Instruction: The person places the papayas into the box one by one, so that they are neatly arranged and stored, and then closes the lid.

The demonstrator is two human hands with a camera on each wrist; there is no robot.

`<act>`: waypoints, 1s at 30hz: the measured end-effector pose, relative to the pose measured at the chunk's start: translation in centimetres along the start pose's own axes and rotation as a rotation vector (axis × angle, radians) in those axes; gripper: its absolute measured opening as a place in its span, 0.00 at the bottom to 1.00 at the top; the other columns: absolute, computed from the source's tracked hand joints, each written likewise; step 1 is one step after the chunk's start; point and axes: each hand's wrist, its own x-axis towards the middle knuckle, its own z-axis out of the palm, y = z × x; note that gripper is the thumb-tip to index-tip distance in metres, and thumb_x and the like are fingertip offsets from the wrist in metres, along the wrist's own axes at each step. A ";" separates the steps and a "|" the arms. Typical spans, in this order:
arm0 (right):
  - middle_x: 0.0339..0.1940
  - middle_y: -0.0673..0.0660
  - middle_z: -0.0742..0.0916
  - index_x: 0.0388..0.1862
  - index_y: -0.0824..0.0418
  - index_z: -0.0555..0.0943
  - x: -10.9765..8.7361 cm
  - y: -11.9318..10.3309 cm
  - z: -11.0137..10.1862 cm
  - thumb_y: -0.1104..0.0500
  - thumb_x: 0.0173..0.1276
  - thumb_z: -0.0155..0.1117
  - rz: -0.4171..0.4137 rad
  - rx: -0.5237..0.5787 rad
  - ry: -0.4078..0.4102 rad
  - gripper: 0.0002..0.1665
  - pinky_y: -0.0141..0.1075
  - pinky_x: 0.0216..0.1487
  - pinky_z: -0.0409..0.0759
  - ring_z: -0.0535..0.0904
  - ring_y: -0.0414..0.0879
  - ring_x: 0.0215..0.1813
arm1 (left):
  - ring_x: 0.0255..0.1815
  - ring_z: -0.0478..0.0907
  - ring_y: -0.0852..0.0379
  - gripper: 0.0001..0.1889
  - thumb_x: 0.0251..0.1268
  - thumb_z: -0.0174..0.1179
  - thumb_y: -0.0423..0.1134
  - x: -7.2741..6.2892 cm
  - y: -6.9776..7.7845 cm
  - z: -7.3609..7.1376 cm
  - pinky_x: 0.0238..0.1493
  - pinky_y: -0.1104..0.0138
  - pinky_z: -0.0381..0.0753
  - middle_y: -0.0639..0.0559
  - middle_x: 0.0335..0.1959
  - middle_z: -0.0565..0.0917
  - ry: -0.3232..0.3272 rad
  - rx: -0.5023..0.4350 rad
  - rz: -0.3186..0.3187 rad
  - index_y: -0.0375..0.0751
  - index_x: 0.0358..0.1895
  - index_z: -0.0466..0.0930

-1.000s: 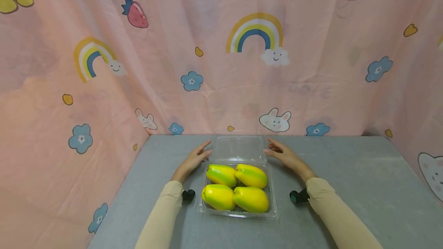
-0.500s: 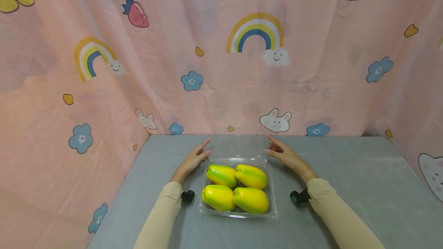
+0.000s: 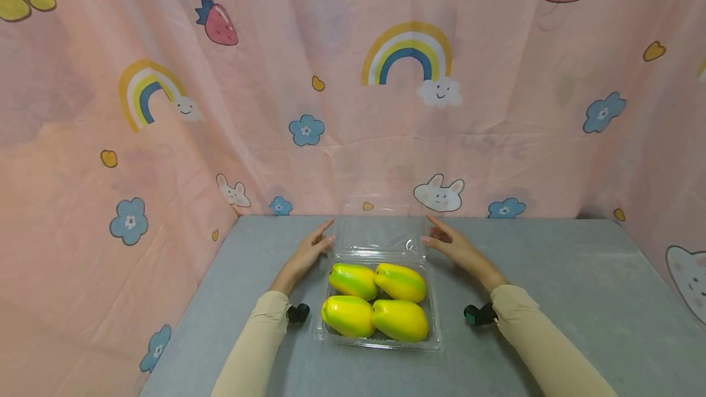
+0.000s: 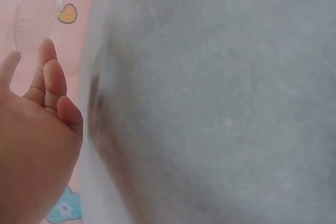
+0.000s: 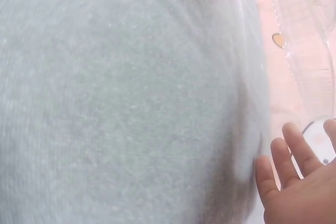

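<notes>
In the head view, a clear plastic clamshell box (image 3: 325, 343) stands on the grey table with its hinged lid (image 3: 378, 234) raised at the back. Several yellow-green fruits, papaya-like in shape, fill the base, one of them (image 3: 400, 320) at front right. Beside the lid's left edge is my left hand (image 3: 303, 259), fingers extended and loosely spread. My right hand (image 3: 460, 250) mirrors it at the right edge, index finger pointing away from me. Neither hand grips anything. Whether the fingertips touch the lid I cannot tell. Both wrist views show relaxed fingers near clear plastic.
A pink patterned curtain (image 3: 353, 152) hangs behind the table and along its sides. The grey tabletop (image 3: 568, 287) reaches out on either side of the box. A small black device (image 3: 298, 313) sits at each wrist.
The lid shifts in tilt, and its far edge now shows higher against the curtain. Both hands have drifted very slightly outward. The box base and fruits stay put.
</notes>
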 end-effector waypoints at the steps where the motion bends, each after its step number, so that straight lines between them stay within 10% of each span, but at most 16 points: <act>1: 0.75 0.68 0.68 0.82 0.50 0.47 -0.1 -0.1 -0.1 0.37 0.71 0.57 -0.002 -0.001 0.000 0.50 0.67 0.71 0.63 0.65 0.65 0.73 | 0.41 0.74 0.45 0.31 0.76 0.51 0.51 -0.3 0.6 -0.1 0.54 0.58 0.70 0.36 0.43 0.79 -0.007 -0.003 -0.007 0.57 0.78 0.56; 7: 0.76 0.68 0.67 0.82 0.46 0.45 -0.4 -0.9 -0.3 0.38 0.73 0.56 -0.003 -0.008 0.001 0.48 0.69 0.70 0.63 0.64 0.66 0.74 | 0.51 0.70 0.29 0.31 0.79 0.47 0.45 -0.8 2.2 -0.6 0.56 0.49 0.72 0.26 0.49 0.75 -0.046 -0.031 -0.001 0.50 0.80 0.51; 14: 0.76 0.67 0.67 0.82 0.44 0.44 -0.6 -1.4 -0.5 0.39 0.73 0.56 -0.017 -0.010 0.004 0.48 0.69 0.70 0.62 0.64 0.65 0.75 | 0.55 0.75 0.39 0.30 0.78 0.49 0.47 -0.4 1.0 -0.6 0.60 0.49 0.75 0.34 0.48 0.78 -0.014 -0.078 0.033 0.57 0.79 0.54; 21: 0.77 0.66 0.66 0.82 0.44 0.43 -1.3 -2.0 -0.8 0.39 0.73 0.56 -0.033 -0.001 -0.010 0.48 0.70 0.70 0.62 0.63 0.65 0.75 | 0.47 0.74 0.46 0.29 0.77 0.48 0.50 -1.1 1.6 -0.9 0.43 0.64 0.71 0.37 0.49 0.78 -0.014 -0.057 0.019 0.67 0.77 0.54; 30: 0.78 0.66 0.63 0.82 0.44 0.41 -2.7 -3.4 -1.2 0.40 0.74 0.54 -0.051 0.013 -0.045 0.48 0.72 0.71 0.58 0.59 0.67 0.77 | 0.50 0.70 0.37 0.29 0.78 0.47 0.50 -2.2 2.0 -1.2 0.44 0.60 0.71 0.32 0.52 0.75 -0.014 -0.070 0.027 0.63 0.78 0.53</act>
